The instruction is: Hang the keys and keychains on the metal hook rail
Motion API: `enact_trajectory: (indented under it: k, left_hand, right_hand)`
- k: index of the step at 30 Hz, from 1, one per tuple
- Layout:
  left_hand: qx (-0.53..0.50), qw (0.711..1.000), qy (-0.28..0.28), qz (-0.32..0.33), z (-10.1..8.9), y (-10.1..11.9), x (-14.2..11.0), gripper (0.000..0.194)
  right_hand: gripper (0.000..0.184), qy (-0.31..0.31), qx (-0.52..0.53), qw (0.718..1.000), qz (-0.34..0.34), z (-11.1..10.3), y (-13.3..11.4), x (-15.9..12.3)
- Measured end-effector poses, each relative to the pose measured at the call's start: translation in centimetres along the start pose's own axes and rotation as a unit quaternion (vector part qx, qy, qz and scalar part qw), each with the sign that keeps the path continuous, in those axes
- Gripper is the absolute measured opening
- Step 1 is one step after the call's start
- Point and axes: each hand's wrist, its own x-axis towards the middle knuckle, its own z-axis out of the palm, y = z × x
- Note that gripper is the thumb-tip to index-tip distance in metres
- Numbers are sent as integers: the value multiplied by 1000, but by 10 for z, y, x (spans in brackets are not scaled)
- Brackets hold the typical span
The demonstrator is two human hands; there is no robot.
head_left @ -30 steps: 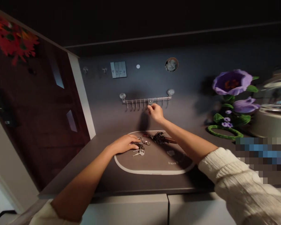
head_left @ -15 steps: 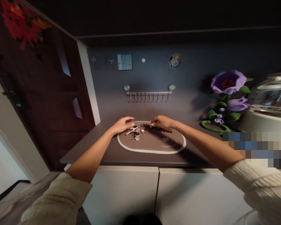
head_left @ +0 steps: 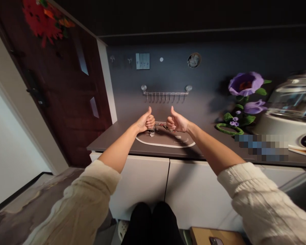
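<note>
Purple flowers (head_left: 246,84) stand apart from hands (head_left: 145,121) (head_left: 177,121) partly hiding keys (head_left: 152,134).

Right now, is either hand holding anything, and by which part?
Nothing appears held: the left hand and right hand give thumbs-up; keys lie on the mat.

- One head-worn camera looks forward and down from above the person's legs (head_left: 142,223).
- It faces the nearby desk (head_left: 112,137) almost squarely, with the back wall (head_left: 168,75) beyond.
</note>
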Motion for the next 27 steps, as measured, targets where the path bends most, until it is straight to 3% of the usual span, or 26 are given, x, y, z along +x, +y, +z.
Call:
enact_trajectory:
  k: [5,9,21,27]
  left_hand:
    - [-85,995,20,-40,-13,-41,-3,66]
    - [-87,994,39,-45,-17,-54,-7,67]
    - [-109,992,36,-55,-14,-52,-9,65]
    - [-39,998,35,-20,-16,-31,-3,51]
  right_hand:
    - [64,18,73,997,-9,-6,42,-1]
    - [64,59,85,994,-35,-10,63,-6]
    - [64,57,87,994,-19,-6,63,-6]
    - [62,50,48,997,-46,-10,55,7]
